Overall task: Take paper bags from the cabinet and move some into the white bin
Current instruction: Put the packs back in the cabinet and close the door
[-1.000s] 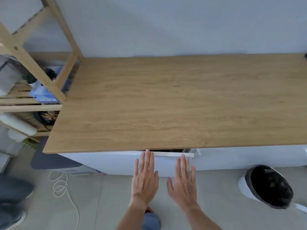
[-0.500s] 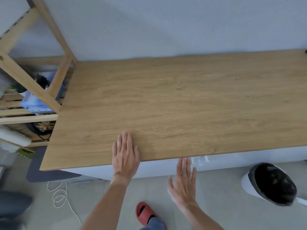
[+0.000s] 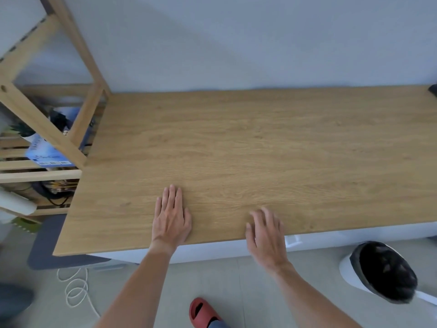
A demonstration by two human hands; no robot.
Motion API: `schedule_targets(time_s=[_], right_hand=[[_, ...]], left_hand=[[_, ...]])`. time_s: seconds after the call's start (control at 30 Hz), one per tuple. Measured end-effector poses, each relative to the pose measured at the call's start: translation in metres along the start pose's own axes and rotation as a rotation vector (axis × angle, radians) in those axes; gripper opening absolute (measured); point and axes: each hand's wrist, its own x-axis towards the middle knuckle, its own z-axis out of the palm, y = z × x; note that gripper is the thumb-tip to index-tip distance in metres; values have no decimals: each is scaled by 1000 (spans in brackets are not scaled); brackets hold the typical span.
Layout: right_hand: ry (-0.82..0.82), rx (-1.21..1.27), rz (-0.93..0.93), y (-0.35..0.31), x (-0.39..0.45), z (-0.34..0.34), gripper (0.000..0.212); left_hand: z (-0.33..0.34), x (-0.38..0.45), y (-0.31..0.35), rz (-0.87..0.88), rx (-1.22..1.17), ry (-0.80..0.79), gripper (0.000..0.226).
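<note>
Head view: both hands lie empty over the near edge of the wooden bench [image 3: 260, 150]. The left hand [image 3: 171, 220] rests flat on the surface, palm down, fingers extended and together, gripping nothing. The right hand [image 3: 267, 235] is spread with fingers loosely apart and motion-blurred; whether it touches the wood cannot be told, and it also grips nothing.

No paper bag is visible anywhere in this view. Judged from the task, the bags lie inside the white cabinet [image 3: 212, 250], directly below both hands and under the bench top, so their long axis cannot be determined. Only a narrow band of the cabinet front shows beneath the edge, with a small white fitting [image 3: 292, 240] just right of the right hand.

The white bin [image 3: 380, 274] stands on the floor below and right of the right hand, near it and well apart from the left hand. Its opening is lined dark, and the contents cannot be made out. The right hand is therefore the nearer one for any drop into it.

A wooden shelf unit [image 3: 47, 129] holding mixed items stands left of the left hand.
</note>
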Motion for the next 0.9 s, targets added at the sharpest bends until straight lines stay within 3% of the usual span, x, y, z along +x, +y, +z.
schedule_targets(time_s=[0.13,0.3,0.9], right_hand=[[-151,-89,50,-13,37,6,56],[-320,-102,-49,-39,70,19,79],[-261,-148,-71,-54,88,43,76]], left_hand=[[2,6,4,5,14,-22,72],[1,23,8,30,30,-23,73],[8,44,15,17,88,0,64]])
